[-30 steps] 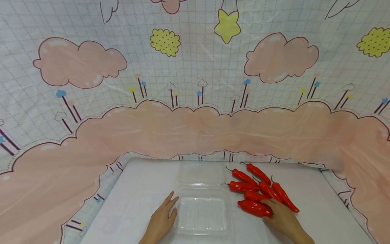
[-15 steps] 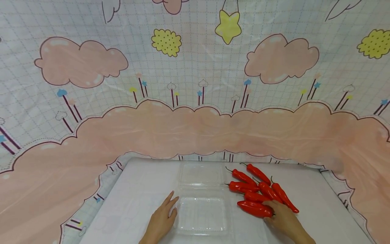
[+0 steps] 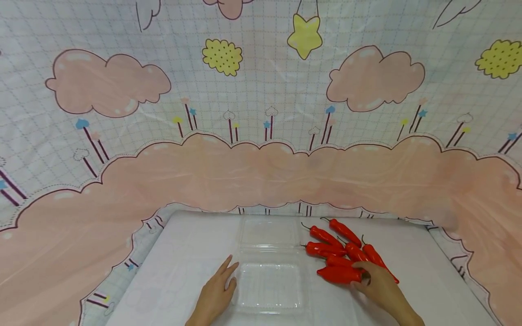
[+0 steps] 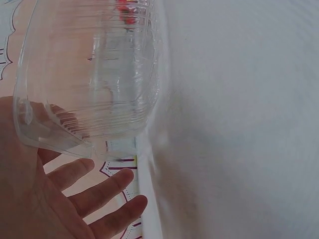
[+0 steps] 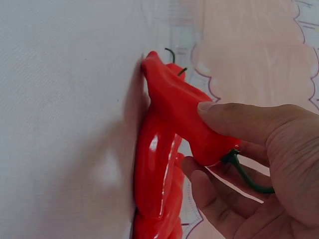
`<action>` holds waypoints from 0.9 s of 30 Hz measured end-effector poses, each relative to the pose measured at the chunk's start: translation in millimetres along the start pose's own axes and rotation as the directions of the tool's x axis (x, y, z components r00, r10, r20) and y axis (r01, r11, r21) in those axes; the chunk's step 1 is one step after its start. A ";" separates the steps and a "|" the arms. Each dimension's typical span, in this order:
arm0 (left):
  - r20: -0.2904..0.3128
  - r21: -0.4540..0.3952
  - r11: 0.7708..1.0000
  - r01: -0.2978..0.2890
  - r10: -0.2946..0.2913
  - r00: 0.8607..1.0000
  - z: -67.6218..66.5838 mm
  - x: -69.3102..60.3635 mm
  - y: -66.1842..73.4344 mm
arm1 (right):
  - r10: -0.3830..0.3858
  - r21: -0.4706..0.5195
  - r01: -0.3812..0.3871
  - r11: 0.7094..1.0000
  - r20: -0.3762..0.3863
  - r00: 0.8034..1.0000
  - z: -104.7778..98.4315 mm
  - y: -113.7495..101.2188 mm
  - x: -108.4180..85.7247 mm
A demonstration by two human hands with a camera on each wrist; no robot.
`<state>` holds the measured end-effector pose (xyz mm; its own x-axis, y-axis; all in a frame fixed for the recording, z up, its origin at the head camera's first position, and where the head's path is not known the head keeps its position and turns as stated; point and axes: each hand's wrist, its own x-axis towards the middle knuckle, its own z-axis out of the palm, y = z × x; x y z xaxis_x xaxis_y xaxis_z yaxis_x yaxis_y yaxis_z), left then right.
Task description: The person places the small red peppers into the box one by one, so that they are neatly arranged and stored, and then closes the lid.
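My right hand [image 3: 381,285] pinches a red chili pepper [image 3: 339,274] near its stem end. In the right wrist view the thumb lies across this pepper [image 5: 184,104], its green stem [image 5: 246,179] points back to the palm, and its tip slants toward the table. Several other red peppers [image 3: 322,249] lie in a loose group just beyond it. Beside the left edge of a clear plastic clamshell box [image 3: 271,311], my left hand [image 3: 216,290] has its fingers spread. The left wrist view shows the thumb partly behind the clear wall [image 4: 84,89]; whether it touches the box I cannot tell.
The box's lid [image 3: 269,233] lies folded back toward the far edge of the white table [image 3: 183,253]. A patterned cloth [image 3: 261,176] with pink clouds hangs behind the table and along its sides.
My right hand has lifted the near pepper slightly and turned it so it lies more level. The left hand, the box and the other peppers have stayed in place.
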<state>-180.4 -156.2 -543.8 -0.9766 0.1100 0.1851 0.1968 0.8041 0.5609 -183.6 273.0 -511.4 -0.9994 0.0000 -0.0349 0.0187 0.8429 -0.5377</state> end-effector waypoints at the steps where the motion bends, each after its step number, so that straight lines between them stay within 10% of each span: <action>1: 0.001 0.001 1.000 0.000 0.000 1.000 0.0 -0.1 0.0 | -0.016 0.004 0.016 1.000 -0.012 1.000 -0.5 -0.2 0.2; 27: 0.003 0.004 1.000 -0.011 0.011 1.000 1.4 0.2 -2.9 | -0.168 0.059 0.196 0.979 -0.310 0.936 -3.6 -14.7 3.2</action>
<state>-181.3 -157.7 -546.5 -0.9747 0.1205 0.1885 0.2069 0.8055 0.5553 -187.2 262.5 -500.7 -0.9475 0.0248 0.3187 -0.1753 0.7933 -0.5831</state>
